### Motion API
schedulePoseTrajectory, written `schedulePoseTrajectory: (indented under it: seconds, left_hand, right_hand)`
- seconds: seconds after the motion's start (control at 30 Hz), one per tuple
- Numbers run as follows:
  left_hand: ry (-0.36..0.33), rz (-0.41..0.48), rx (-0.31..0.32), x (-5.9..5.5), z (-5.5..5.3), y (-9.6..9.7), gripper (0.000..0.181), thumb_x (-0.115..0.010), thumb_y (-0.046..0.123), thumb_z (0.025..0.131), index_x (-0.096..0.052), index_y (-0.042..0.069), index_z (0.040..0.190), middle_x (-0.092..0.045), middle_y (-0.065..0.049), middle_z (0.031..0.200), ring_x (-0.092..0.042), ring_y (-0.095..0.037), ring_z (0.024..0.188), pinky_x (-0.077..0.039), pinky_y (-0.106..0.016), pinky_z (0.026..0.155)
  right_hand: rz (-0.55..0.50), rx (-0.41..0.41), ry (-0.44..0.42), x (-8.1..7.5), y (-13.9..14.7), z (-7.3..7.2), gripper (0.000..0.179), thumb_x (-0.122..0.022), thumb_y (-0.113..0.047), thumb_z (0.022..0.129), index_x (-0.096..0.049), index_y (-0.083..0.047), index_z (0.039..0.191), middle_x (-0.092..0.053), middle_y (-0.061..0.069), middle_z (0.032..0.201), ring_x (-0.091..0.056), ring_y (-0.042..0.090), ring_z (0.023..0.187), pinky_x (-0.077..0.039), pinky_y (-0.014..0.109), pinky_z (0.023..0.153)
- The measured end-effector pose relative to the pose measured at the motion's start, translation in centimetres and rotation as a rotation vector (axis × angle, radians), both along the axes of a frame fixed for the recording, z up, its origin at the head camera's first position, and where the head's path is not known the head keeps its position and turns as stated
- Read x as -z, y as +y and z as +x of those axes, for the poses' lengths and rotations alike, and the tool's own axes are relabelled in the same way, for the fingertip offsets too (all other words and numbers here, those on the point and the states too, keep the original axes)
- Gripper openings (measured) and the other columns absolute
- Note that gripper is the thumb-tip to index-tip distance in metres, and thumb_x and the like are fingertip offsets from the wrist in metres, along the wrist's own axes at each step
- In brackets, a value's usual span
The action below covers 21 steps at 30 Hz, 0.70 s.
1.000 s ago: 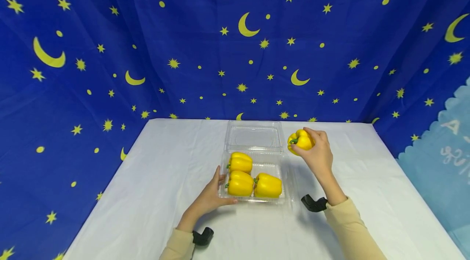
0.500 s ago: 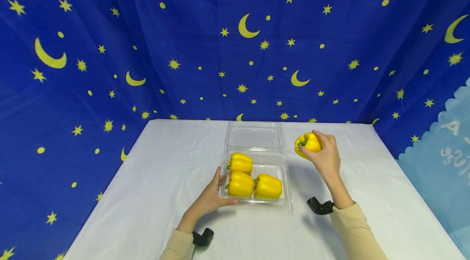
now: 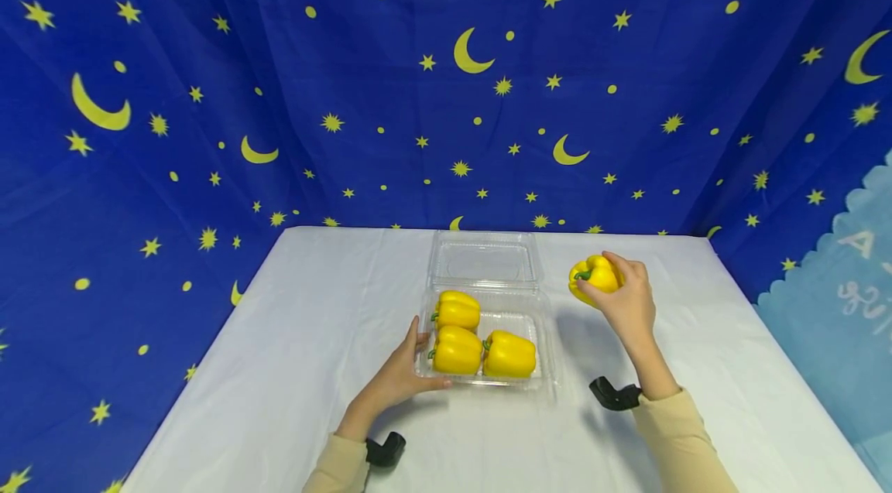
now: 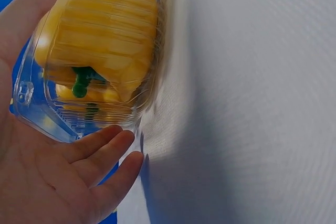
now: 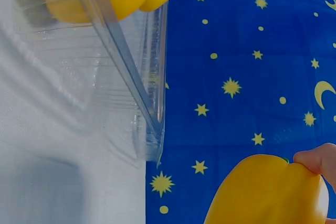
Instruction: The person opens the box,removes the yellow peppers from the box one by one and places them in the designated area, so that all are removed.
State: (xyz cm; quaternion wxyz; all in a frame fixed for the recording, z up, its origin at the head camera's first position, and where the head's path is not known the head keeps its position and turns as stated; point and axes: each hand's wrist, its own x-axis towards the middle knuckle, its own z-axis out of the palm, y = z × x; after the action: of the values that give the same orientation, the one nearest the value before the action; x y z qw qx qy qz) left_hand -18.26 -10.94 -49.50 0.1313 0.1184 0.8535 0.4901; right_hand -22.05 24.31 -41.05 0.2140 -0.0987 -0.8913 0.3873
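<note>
In the head view, a clear plastic clamshell container [image 3: 509,320] lies on the white table with its lid [image 3: 484,262] folded back. Two yellow bell peppers sit along its left side, a rear one [image 3: 458,310] and a front one [image 3: 457,350]; a third pepper [image 3: 510,354] lies front right. My left hand [image 3: 396,375] rests against the front left corner, thumb along the front wall and fairly straight fingers at the left wall [image 4: 100,153]. To the right of the container, my right hand [image 3: 629,307] grips another yellow bell pepper [image 3: 598,280] above the table, its green stem facing left.
The white tablecloth [image 3: 313,307] spreads around the container. Blue curtains [image 3: 390,90] with yellow stars and moons stand behind and at the sides. A light blue panel [image 3: 853,299] with white lettering hangs at the right. Each wrist carries a black mount [image 3: 615,394].
My right hand has moved right and slightly nearer with the pepper in its grip, away from the container. My left hand and the container have stayed in place.
</note>
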Motion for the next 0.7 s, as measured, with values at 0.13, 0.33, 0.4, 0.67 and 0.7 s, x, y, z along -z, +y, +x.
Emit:
schedulePoseTrajectory:
  seconds: [0.13, 0.33, 0.4, 0.67, 0.7]
  left_hand:
    - [0.004, -0.005, 0.001, -0.1, 0.0, 0.0, 0.127, -0.084, 0.040, 0.069, 0.003, 0.001, 0.152, -0.035, -0.023, 0.150, -0.036, -0.038, 0.138, -0.026, -0.056, 0.115]
    - [0.008, 0.006, -0.003, 0.0, 0.0, 0.1, 0.126, -0.084, 0.039, 0.068, 0.003, 0.001, 0.152, -0.035, -0.023, 0.149, -0.036, -0.038, 0.138, -0.026, -0.057, 0.115]
    - [0.006, 0.009, -0.002, -0.1, 0.1, 0.1, 0.127, -0.084, 0.039, 0.068, 0.003, 0.001, 0.152, -0.035, -0.023, 0.149, -0.036, -0.038, 0.138, -0.027, -0.057, 0.115]
    - [0.004, 0.014, 0.001, -0.2, 0.2, 0.1, 0.126, -0.084, 0.038, 0.068, 0.003, 0.000, 0.152, -0.035, -0.023, 0.149, -0.036, -0.039, 0.138, -0.027, -0.057, 0.115]
    - [0.004, 0.014, 0.001, -0.2, 0.2, 0.1, 0.126, -0.084, 0.038, 0.068, 0.003, 0.000, 0.152, -0.035, -0.023, 0.149, -0.036, -0.039, 0.138, -0.027, -0.057, 0.115]
  right_hand:
    - [0.000, 0.007, -0.011, 0.1, 0.2, 0.1, 0.063, -0.077, -0.026, 0.076, -0.055, -0.006, 0.132, -0.050, 0.021, 0.119, -0.052, 0.036, 0.103, -0.043, 0.038, 0.076]
    - [0.009, 0.015, -0.025, 0.6, 0.6, 0.0, 0.063, -0.077, -0.026, 0.076, -0.055, -0.007, 0.132, -0.050, 0.021, 0.119, -0.052, 0.036, 0.103, -0.044, 0.041, 0.078]
    - [0.015, 0.019, -0.035, 0.7, 0.8, 0.0, 0.064, -0.077, -0.027, 0.076, -0.055, -0.007, 0.132, -0.050, 0.021, 0.120, -0.052, 0.036, 0.104, -0.044, 0.041, 0.077]
    - [0.042, 0.026, -0.096, 1.4, 1.5, 0.0, 0.066, -0.076, -0.031, 0.078, -0.052, -0.006, 0.134, -0.047, 0.022, 0.123, -0.051, 0.037, 0.105, -0.045, 0.043, 0.076]
    - [0.043, 0.024, -0.104, 1.5, 1.5, 0.0, 0.066, -0.076, -0.031, 0.078, -0.052, -0.006, 0.134, -0.047, 0.023, 0.123, -0.051, 0.037, 0.105, -0.045, 0.043, 0.076]
